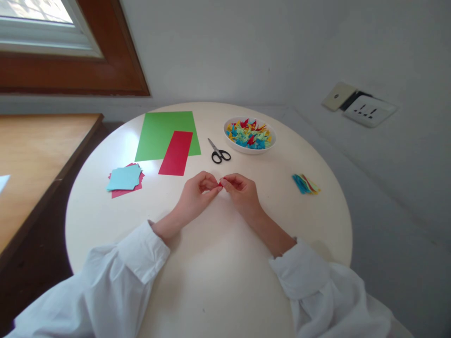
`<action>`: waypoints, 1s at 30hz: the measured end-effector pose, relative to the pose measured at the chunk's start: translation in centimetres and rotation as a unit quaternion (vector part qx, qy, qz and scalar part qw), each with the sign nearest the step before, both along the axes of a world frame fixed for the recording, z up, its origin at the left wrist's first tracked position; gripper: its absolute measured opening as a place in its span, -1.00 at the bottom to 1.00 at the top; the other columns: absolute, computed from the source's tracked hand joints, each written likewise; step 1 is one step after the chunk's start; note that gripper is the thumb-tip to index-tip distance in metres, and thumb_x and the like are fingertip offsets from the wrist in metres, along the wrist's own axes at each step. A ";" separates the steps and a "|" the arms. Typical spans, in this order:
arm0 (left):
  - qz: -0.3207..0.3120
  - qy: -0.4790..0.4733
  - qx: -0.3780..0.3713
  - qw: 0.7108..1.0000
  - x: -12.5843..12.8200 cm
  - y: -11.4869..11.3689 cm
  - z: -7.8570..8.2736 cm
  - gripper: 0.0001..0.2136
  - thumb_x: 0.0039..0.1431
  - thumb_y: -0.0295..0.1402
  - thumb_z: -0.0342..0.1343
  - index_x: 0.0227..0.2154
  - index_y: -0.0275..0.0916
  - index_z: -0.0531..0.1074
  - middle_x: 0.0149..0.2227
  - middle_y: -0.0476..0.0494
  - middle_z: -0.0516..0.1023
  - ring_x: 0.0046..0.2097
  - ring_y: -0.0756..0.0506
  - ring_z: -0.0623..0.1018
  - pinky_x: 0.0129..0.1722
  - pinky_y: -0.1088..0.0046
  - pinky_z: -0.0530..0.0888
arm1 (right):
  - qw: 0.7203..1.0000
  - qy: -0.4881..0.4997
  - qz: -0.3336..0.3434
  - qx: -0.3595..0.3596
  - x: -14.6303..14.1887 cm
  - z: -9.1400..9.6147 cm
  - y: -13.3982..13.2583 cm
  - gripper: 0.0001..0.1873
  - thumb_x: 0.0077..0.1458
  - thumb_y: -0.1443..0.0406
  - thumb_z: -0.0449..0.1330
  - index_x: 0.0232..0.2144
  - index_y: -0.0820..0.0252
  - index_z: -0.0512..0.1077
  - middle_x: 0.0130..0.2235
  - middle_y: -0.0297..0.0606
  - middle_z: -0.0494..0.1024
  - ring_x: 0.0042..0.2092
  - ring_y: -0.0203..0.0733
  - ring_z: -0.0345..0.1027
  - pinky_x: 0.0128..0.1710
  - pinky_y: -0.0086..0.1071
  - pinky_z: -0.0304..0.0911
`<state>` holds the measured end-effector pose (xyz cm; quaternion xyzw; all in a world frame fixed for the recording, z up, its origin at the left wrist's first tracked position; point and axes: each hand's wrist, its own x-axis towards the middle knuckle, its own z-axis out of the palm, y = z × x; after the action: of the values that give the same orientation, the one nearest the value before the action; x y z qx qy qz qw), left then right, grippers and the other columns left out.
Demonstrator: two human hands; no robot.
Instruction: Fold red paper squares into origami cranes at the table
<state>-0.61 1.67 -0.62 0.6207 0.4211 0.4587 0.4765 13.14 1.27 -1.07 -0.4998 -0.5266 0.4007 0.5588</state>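
A small folded piece of red paper (221, 184) is pinched between both hands over the middle of the round table. My left hand (199, 191) grips its left side with thumb and fingers closed. From the right, my right hand (242, 191) pinches the same piece, thumb against forefinger. Most of the paper is hidden by the fingertips. Just beyond the hands lie scissors (219, 152) with black handles. A red paper strip (176, 153) rests partly over a green sheet (150, 136), to the left of the scissors.
An oval white bowl (251, 150) of small folded papers in several colours stands at the back right. Light-blue and red paper squares (124, 178) are stacked at left. Folded coloured paper pieces (306, 184) lie at right on the white table (218, 291). A wooden surface (42, 155) is beyond.
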 end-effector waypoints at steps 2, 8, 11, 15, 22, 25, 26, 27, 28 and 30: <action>-0.001 -0.007 0.000 1.000 0.0 0.0 0.0 -0.81 -0.06 -0.30 0.19 -0.44 -0.25 0.31 -0.52 0.01 0.43 -0.44 0.01 0.46 -0.45 0.50 0.37 | 1.000 0.002 -0.002 0.005 -0.1 0.0 0.0 -0.87 -0.16 0.23 0.22 -0.58 0.19 0.43 -0.51 -0.32 0.53 -0.43 -0.25 0.39 -0.39 -0.38 0.32; -0.005 -0.034 -0.018 0.999 0.1 0.1 0.3 -0.80 -0.09 -0.31 0.23 -0.47 -0.25 0.32 -0.57 0.03 0.42 -0.49 0.04 0.43 -0.50 0.54 0.32 | 1.000 0.018 -0.001 0.005 -0.2 0.0 -0.1 -0.86 -0.18 0.22 0.24 -0.59 0.18 0.44 -0.52 -0.32 0.53 -0.45 -0.27 0.38 -0.43 -0.39 0.31; -0.007 -0.080 -0.068 0.994 0.0 0.2 0.5 -0.77 -0.14 -0.27 0.26 -0.46 -0.27 0.36 -0.54 -0.01 0.47 -0.47 0.02 0.47 -0.47 0.51 0.36 | 1.000 0.028 0.003 -0.002 -0.1 0.1 -0.1 -0.82 -0.16 0.18 0.24 -0.49 0.18 0.49 -0.44 -0.29 0.58 -0.41 -0.26 0.40 -0.40 -0.37 0.33; 0.000 -0.157 -0.120 0.980 0.0 0.4 0.6 -0.71 -0.22 -0.26 0.31 -0.45 -0.28 0.40 -0.51 -0.03 0.52 -0.40 -0.01 0.52 -0.33 0.44 0.42 | 0.999 0.036 0.010 0.010 0.0 0.2 -0.2 -0.82 -0.13 0.19 0.23 -0.45 0.17 0.50 -0.39 -0.28 0.59 -0.37 -0.25 0.42 -0.36 -0.36 0.34; -0.004 -0.207 -0.150 0.967 0.1 0.3 0.6 -0.72 -0.24 -0.27 0.33 -0.46 -0.29 0.44 -0.44 -0.06 0.56 -0.34 -0.03 0.55 -0.16 0.34 0.44 | 1.000 0.020 0.016 0.015 -0.1 0.3 -0.5 -0.90 -0.15 0.27 0.26 -0.50 0.17 0.47 -0.40 -0.27 0.53 -0.32 -0.22 0.41 -0.34 -0.37 0.33; -0.007 -0.215 -0.153 0.964 0.2 0.2 0.7 -0.75 -0.23 -0.27 0.32 -0.49 -0.29 0.45 -0.46 -0.03 0.55 -0.34 -0.01 0.54 -0.13 0.34 0.43 | 0.999 0.003 0.015 0.034 -0.1 0.2 -0.5 -0.91 -0.13 0.27 0.25 -0.50 0.17 0.46 -0.37 -0.27 0.50 -0.29 -0.22 0.38 -0.35 -0.38 0.32; -0.006 -0.218 -0.155 0.963 0.2 0.2 0.8 -0.76 -0.23 -0.28 0.33 -0.49 -0.29 0.45 -0.47 -0.03 0.55 -0.34 0.00 0.53 -0.13 0.35 0.43 | 0.999 -0.006 0.014 0.039 -0.1 0.1 -0.5 -0.91 -0.13 0.27 0.25 -0.50 0.16 0.46 -0.36 -0.28 0.49 -0.28 -0.23 0.38 -0.35 -0.39 0.31; -0.003 -0.219 -0.158 0.963 0.2 0.2 0.8 -0.76 -0.24 -0.29 0.33 -0.50 -0.29 0.46 -0.47 -0.02 0.54 -0.35 0.01 0.52 -0.14 0.37 0.43 | 0.999 -0.013 0.014 0.043 -0.1 0.1 -0.5 -0.92 -0.12 0.27 0.25 -0.49 0.16 0.46 -0.36 -0.28 0.49 -0.29 -0.23 0.38 -0.35 -0.39 0.31; 0.001 -0.218 -0.160 0.963 0.2 0.2 0.8 -0.77 -0.25 -0.30 0.33 -0.51 -0.29 0.47 -0.47 -0.02 0.54 -0.35 0.02 0.52 -0.15 0.39 0.43 | 0.999 -0.019 0.015 0.046 0.0 0.0 -0.5 -0.92 -0.11 0.26 0.24 -0.49 0.15 0.46 -0.36 -0.29 0.49 -0.29 -0.24 0.38 -0.35 -0.39 0.30; 0.011 -0.210 -0.164 0.964 0.2 0.2 0.8 -0.79 -0.27 -0.33 0.33 -0.53 -0.29 0.47 -0.48 -0.02 0.53 -0.37 0.02 0.50 -0.20 0.42 0.43 | 0.998 -0.030 0.019 0.048 0.0 -0.1 -0.5 -0.92 -0.09 0.26 0.23 -0.49 0.15 0.46 -0.37 -0.30 0.50 -0.30 -0.24 0.38 -0.36 -0.40 0.28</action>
<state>-0.41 1.91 0.19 0.4188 0.3879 0.5087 0.6445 13.13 0.80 -1.18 -0.4741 -0.5712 0.3700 0.5586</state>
